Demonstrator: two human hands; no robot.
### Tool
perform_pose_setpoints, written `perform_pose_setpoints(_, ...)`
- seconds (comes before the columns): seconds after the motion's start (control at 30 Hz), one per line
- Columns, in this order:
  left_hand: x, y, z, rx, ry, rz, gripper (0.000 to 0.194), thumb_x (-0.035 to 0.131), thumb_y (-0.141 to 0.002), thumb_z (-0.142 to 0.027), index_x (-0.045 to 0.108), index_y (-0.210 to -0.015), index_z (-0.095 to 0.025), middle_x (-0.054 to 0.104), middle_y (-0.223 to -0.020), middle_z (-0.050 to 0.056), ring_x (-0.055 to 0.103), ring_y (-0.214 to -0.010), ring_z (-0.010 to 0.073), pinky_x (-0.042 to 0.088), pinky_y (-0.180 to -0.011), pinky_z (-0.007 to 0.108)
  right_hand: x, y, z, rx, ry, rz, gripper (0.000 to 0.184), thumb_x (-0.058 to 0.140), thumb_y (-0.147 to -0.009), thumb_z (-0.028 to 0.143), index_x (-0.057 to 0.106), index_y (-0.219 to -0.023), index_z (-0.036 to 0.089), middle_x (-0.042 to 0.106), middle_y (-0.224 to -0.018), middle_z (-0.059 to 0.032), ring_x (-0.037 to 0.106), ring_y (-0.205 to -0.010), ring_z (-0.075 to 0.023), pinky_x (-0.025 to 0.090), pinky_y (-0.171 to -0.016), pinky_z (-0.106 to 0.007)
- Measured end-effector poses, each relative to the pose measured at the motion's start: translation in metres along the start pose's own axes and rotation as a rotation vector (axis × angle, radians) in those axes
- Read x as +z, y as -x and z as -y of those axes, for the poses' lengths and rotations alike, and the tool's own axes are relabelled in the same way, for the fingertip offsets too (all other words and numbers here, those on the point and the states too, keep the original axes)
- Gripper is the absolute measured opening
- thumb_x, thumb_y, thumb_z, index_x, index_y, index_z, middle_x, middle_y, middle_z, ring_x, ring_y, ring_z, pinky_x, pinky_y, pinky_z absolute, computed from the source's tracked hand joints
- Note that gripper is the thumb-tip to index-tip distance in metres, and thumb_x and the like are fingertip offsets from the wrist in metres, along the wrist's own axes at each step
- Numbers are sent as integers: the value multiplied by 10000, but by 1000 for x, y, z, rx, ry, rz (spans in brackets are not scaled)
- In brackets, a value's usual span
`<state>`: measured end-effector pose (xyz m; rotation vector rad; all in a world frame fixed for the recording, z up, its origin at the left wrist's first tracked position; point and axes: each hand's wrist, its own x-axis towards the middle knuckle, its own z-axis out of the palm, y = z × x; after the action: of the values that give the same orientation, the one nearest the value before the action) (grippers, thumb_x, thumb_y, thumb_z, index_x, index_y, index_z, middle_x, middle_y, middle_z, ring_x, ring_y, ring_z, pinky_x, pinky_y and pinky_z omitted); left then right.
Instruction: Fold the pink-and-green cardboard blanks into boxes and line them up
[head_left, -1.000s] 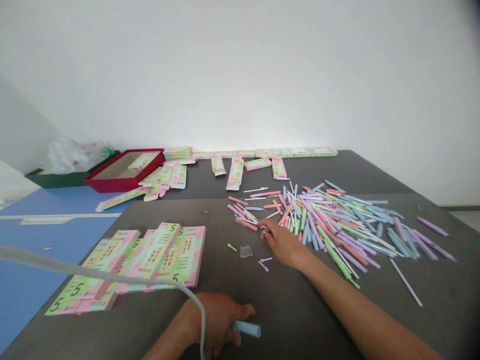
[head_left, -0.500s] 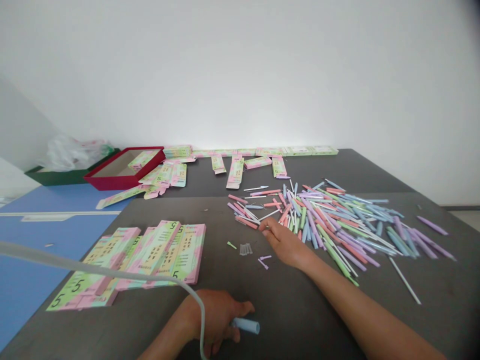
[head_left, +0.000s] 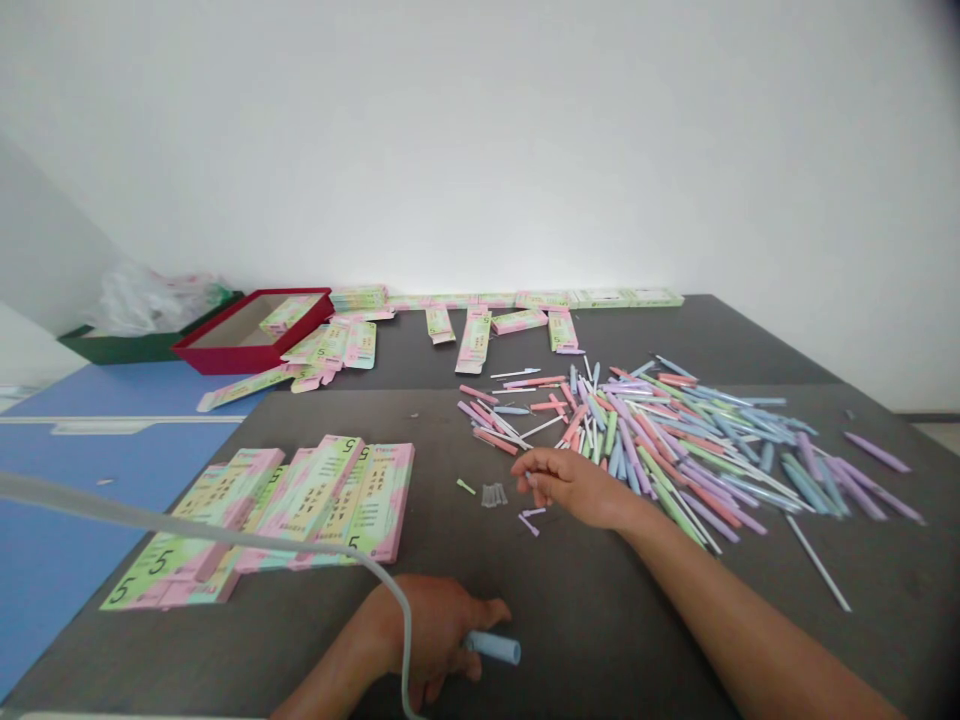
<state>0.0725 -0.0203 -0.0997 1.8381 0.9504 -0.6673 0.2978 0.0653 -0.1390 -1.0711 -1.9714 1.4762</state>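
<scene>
My left hand [head_left: 429, 630] rests at the near edge of the dark table, shut on a light blue plastic tube [head_left: 495, 648] whose end sticks out past the fingers. My right hand [head_left: 570, 488] hovers at the near side of a loose heap of pastel pink, blue, green and purple sticks [head_left: 667, 450]. Its fingers are curled, and I cannot tell whether they pinch a thin piece. Just left of those fingers lie a small clear bundle of thin pieces [head_left: 493, 494] and short purple bits [head_left: 529, 521].
Printed pink-green cartons [head_left: 322, 505] lie overlapped at the table's left, with a grey cable [head_left: 187, 530] across them. Further cartons [head_left: 472, 340] lie along the far side. A red box [head_left: 251, 335] and a green box [head_left: 127, 348] stand far left, beyond a blue surface [head_left: 97, 500].
My right hand has drawn slightly back from the heap, and its fingers curl more. The view has tilted a little. My left hand still holds the blue tube.
</scene>
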Motion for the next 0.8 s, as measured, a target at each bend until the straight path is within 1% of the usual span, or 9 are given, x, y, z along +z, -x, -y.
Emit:
perform_pose_setpoints(0.1,1,-1,0,1,-7,16,535,528,-862,-70,509,-1351,-287,684,-651,-11,539,-377,119,356,-326,130,1,1,1,-11,79,35,221,424,-879,135,571,-1042,164,645,-887,-23,601,-676,-114,455,-636,-237)
perform_pose_setpoints(0.23,0,-2,0,3,20,36,526,526,-870,-99,498,-1357,-296,698,-665,0,540,-375,122,372,-330,139,4,5,8,-24,270,44,211,425,-851,87,573,-967,183,645,-828,0,586,-685,-119,419,-647,-234)
perform_pose_setpoints(0.3,-1,-1,-2,-17,39,52,515,512,-868,-93,507,-1346,-284,713,-697,15,550,-380,129,379,-328,146,6,7,12,-45,352,29,198,447,-842,90,541,-981,195,637,-796,15,560,-672,-121,383,-627,-228)
perform_pose_setpoints(0.4,-1,1,-3,-16,22,30,513,529,-860,-97,520,-1339,-279,707,-678,9,572,-393,129,373,-340,138,9,10,19,-41,418,3,207,458,-850,106,480,-1029,206,629,-771,28,533,-644,-123,336,-598,-225)
perform_pose_setpoints(0.47,-1,1,-2,-9,16,23,552,532,-853,-92,500,-1365,-294,704,-674,-1,571,-388,127,368,-337,137,11,11,21,-19,486,-12,194,451,-861,110,477,-1026,208,637,-795,16,541,-663,-129,319,-601,-228)
perform_pose_setpoints(0.57,-1,1,-2,-17,20,23,596,550,-835,-89,480,-1386,-304,716,-700,-3,574,-388,133,366,-323,144,14,12,21,12,669,-24,164,450,-882,131,507,-1016,205,647,-834,-21,576,-731,-161,299,-614,-248)
perform_pose_setpoints(0.67,-1,2,-5,-7,10,-4,547,567,-827,-94,525,-1338,-285,728,-714,6,596,-406,145,353,-323,144,18,13,19,17,839,-10,148,458,-894,156,517,-1020,205,653,-840,-47,604,-777,-199,282,-614,-270)
perform_pose_setpoints(0.8,0,1,-4,-22,-14,12,509,556,-850,-115,538,-1330,-284,729,-678,15,634,-445,179,362,-324,155,23,14,21,48,993,15,108,471,-906,195,519,-1003,196,664,-842,-74,620,-773,-223,266,-591,-286)
